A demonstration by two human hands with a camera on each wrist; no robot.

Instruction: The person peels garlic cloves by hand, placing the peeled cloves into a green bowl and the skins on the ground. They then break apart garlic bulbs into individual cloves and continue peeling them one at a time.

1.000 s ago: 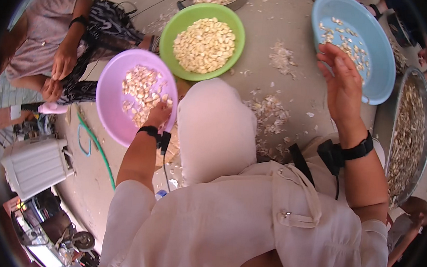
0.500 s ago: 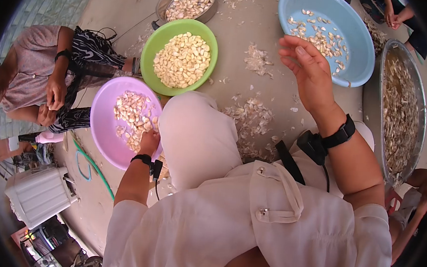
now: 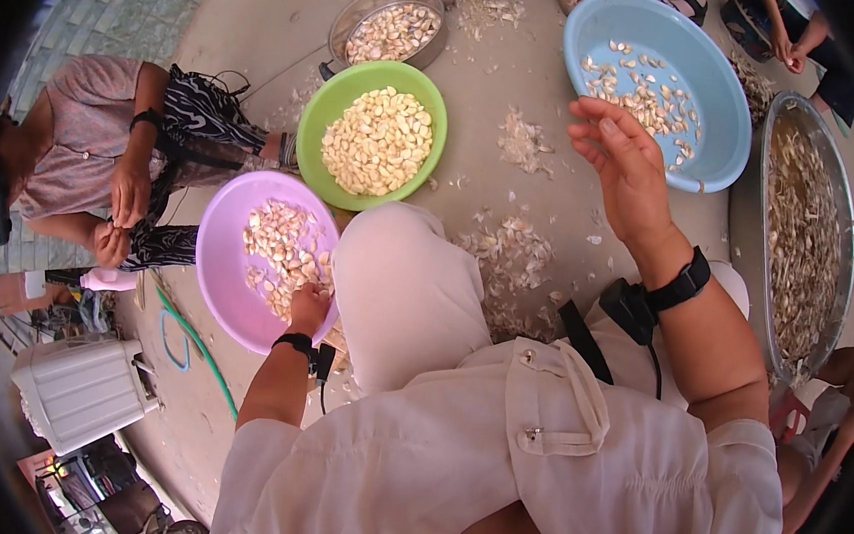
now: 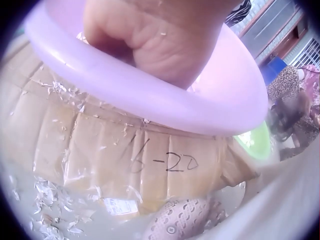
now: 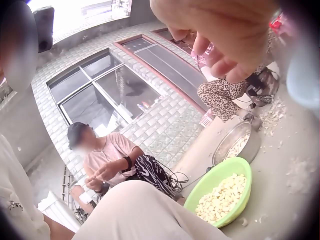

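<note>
One left hand (image 3: 310, 307): at the cloves (image 3: 277, 233), grip hidden from me.
Right hand (image 3: 629, 167): grip loosely spread, empty.
Lilac basin (image 3: 217, 261): may tip if leaned on.

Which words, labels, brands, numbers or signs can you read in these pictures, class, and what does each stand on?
"16-20": handwritten on the taped brown cardboard under the purple basin.
White label at the cardboard's lower edge: its marks are too small and blurred to read.
I can read no other text.
</note>
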